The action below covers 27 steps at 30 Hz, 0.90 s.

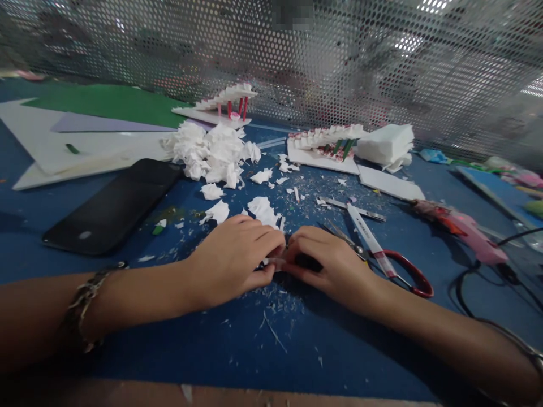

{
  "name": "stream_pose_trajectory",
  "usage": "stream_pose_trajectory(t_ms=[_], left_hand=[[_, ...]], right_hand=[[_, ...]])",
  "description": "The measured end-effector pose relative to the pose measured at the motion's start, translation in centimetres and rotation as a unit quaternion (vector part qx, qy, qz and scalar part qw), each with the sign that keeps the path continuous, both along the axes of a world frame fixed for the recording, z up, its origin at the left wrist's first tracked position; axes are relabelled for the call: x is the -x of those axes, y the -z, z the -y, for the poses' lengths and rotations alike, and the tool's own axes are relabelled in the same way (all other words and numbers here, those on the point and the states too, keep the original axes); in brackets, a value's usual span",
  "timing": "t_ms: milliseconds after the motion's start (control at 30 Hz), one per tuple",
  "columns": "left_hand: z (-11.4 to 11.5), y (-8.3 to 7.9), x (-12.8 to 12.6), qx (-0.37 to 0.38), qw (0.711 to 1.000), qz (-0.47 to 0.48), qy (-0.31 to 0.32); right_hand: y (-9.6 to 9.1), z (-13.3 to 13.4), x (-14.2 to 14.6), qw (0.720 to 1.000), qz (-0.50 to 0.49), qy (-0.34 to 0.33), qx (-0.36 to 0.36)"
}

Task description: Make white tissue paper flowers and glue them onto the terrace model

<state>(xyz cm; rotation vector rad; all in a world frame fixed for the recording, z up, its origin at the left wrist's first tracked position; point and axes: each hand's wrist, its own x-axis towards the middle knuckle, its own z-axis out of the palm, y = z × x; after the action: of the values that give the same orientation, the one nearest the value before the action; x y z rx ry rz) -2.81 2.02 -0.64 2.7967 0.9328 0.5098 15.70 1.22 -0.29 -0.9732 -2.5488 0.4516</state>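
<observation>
Two hands meet over the blue tabletop [203, 350]: the left hand [237, 254] and right hand [335, 260] both pinch a small whitish strip [278, 262], its ends mostly hidden by fingers. From here it looks thin enough that an uneven tug could crease or tear it. Scissors [360, 250] lie just beside the right hand, blades near its knuckles; a careless sideways sweep could mean a nick, or a jostled marker [371, 240].
</observation>
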Motion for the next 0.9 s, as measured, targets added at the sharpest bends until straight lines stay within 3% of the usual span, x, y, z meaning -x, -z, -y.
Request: stream_pose_trajectory(t_ms=[233, 500, 733, 900], left_hand=[[-0.11, 0.37, 0.39, -0.014, 0.998, 0.021, 0.052], [-0.16, 0.31, 0.29, 0.011, 0.999, 0.016, 0.038], [-0.03, 0.71, 0.31, -0.074, 0.995, 0.014, 0.058], [-0.07, 0.31, 0.26, -0.001, 0.999, 0.017, 0.032]], right_hand=[[-0.09, -0.13, -0.35, 1.0, -0.003, -0.028, -0.013], [-0.75, -0.56, -0.9, 0.997, 0.026, -0.07, 0.036], [-0.38, -0.29, -0.83, 0.996, 0.015, -0.081, -0.022], [-0.31, -0.58, -0.46, 0.998, -0.004, -0.051, 0.02]])
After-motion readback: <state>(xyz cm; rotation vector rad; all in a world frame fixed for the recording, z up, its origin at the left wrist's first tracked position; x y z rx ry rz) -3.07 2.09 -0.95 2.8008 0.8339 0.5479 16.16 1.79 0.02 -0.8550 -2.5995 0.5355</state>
